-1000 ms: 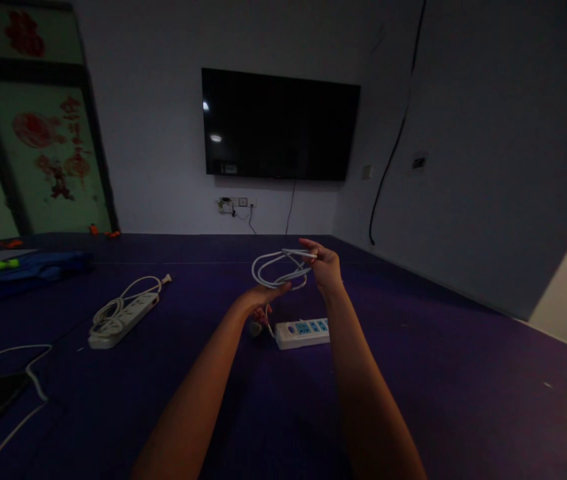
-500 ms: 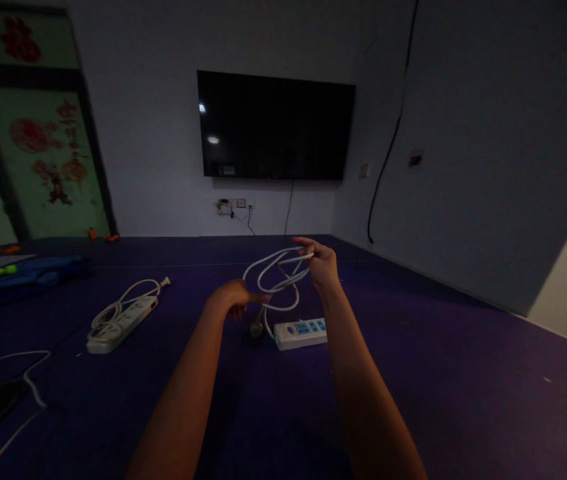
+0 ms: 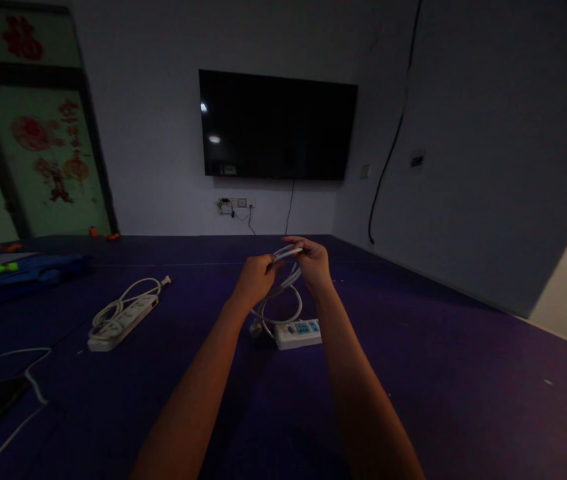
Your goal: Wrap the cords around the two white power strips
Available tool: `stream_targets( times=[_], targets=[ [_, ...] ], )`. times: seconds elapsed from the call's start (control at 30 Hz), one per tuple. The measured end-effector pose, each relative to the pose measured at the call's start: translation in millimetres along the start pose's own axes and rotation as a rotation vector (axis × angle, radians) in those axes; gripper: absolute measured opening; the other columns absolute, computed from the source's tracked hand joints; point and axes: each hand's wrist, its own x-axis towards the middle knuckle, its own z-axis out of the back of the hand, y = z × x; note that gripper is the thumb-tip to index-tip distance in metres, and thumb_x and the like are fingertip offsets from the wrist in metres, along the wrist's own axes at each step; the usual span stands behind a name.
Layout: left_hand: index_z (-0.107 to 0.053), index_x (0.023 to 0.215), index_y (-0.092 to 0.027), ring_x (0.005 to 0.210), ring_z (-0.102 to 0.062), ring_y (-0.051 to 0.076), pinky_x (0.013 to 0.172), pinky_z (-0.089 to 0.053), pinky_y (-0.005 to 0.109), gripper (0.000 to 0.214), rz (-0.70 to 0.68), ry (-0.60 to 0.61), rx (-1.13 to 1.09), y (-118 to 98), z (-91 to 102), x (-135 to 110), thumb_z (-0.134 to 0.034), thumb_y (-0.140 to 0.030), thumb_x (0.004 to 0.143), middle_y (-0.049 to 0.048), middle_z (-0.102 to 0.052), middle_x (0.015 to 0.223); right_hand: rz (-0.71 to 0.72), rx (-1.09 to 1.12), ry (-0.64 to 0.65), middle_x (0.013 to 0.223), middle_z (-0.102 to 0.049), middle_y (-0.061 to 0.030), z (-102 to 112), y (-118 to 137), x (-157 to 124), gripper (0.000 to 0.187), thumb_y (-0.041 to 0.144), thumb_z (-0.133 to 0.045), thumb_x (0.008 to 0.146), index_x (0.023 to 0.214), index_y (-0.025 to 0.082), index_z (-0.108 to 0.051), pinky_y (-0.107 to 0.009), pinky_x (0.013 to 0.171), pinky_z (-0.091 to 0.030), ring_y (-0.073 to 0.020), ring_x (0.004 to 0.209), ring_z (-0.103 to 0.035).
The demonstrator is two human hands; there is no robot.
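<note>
My left hand [image 3: 254, 278] and my right hand [image 3: 310, 262] are raised side by side over the purple floor, both closed on loops of a white cable [image 3: 286, 293]. The cable hangs down between them in coils to a white power strip [image 3: 297, 333] with blue sockets that lies on the floor just below. The cable's plug [image 3: 256, 329] rests on the floor by the strip's left end.
A second white power strip [image 3: 122, 318] with its coiled cord lies to the left. Another white cable [image 3: 13, 363] and a dark object sit at the far left edge. Blue items [image 3: 18, 270] lie by the glass door. A black TV [image 3: 277, 125] hangs on the far wall.
My left hand has risen and moved right to meet my right hand at the cable loops. The loops, wide open a second ago, now hang gathered between the two hands.
</note>
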Motion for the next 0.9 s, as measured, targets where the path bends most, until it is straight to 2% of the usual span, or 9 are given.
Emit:
stream_targets(
  times=[0.07,0.17,0.27,0.4,0.53,0.63,0.9],
  targets=[
    [-0.06,0.059,-0.017,0.051,-0.054,0.013,0.054,-0.041,0.023,0.025,0.095,-0.102,-0.131,3.9,5.2,2.3,-0.055,-0.032,0.079,0.0016,-0.06,0.056,-0.022,-0.009,0.034,0.093,-0.071,-0.0045,-1.4,1.5,0.0,0.005,0.022,-0.061,0.066,0.068,0.021,-0.066,-0.035,0.085,-0.046,-0.0208,0.09,-0.063],
    [-0.059,0.059,-0.016,0.045,-0.054,0.012,0.048,-0.042,0.022,0.025,0.286,-0.234,-0.399,9.5,17.2,6.4,-0.057,-0.035,0.074,0.0009,-0.061,0.054,-0.088,0.005,0.076,0.098,-0.071,-0.0044,-4.5,-0.5,-2.0,0.03,0.029,-0.071,0.062,0.091,0.022,-0.069,-0.035,0.086,-0.047,-0.0209,0.094,-0.063],
    [-0.057,0.056,-0.014,0.041,-0.054,0.011,0.044,-0.043,0.022,0.021,0.43,-0.348,-0.604,13.7,30.2,9.3,-0.059,-0.031,0.069,0.0023,-0.061,0.051,-0.133,0.017,0.082,0.1,-0.07,-0.0062,-7.7,-7.7,-6.4,0.038,0.033,-0.075,0.058,0.094,0.021,-0.069,-0.035,0.086,-0.048,-0.0219,0.097,-0.062],
    [-0.054,0.052,-0.013,0.042,-0.057,0.013,0.044,-0.046,0.022,0.017,0.531,-0.451,-0.735,19.8,45.0,11.5,-0.057,-0.023,0.065,0.005,-0.061,0.05,-0.164,-0.048,0.061,0.096,-0.071,-0.0076,-8.5,-21.2,-11.6,0.033,0.033,-0.075,0.059,0.089,0.019,-0.071,-0.036,0.083,-0.05,-0.0219,0.09,-0.064],
    [-0.052,0.051,-0.014,0.045,-0.059,0.013,0.045,-0.048,0.022,0.015,0.55,-0.496,-0.77,24.6,55.0,12.3,-0.057,-0.023,0.063,0.005,-0.061,0.051,-0.176,-0.13,0.096,0.09,-0.072,-0.0062,-6.8,-35.5,-12.8,0.026,0.028,-0.07,0.062,0.086,0.02,-0.072,-0.036,0.079,-0.051,-0.0203,0.08,-0.065],
    [-0.052,0.053,-0.014,0.046,-0.059,0.012,0.045,-0.048,0.021,0.014,0.538,-0.518,-0.761,25.1,61.7,11.7,-0.059,-0.023,0.061,0.0042,-0.061,0.052,-0.176,-0.172,0.121,0.091,-0.072,-0.0053,-4.6,-47.1,-13.5,0.024,0.021,-0.065,0.063,0.086,0.021,-0.072,-0.036,0.081,-0.051,-0.0203,0.083,-0.066],
    [-0.056,0.054,-0.013,0.044,-0.054,0.01,0.049,-0.046,0.023,0.012,0.408,-0.666,-0.601,29.2,77.0,10.3,-0.061,-0.023,0.055,0.0006,-0.059,0.052,-0.189,-0.28,0.11,0.089,-0.072,-0.0023,-3.7,-76.7,-26.8,0.037,0.006,-0.048,0.059,0.08,0.023,-0.073,-0.038,0.091,-0.047,-0.0207,0.091,-0.066]
  ],
)
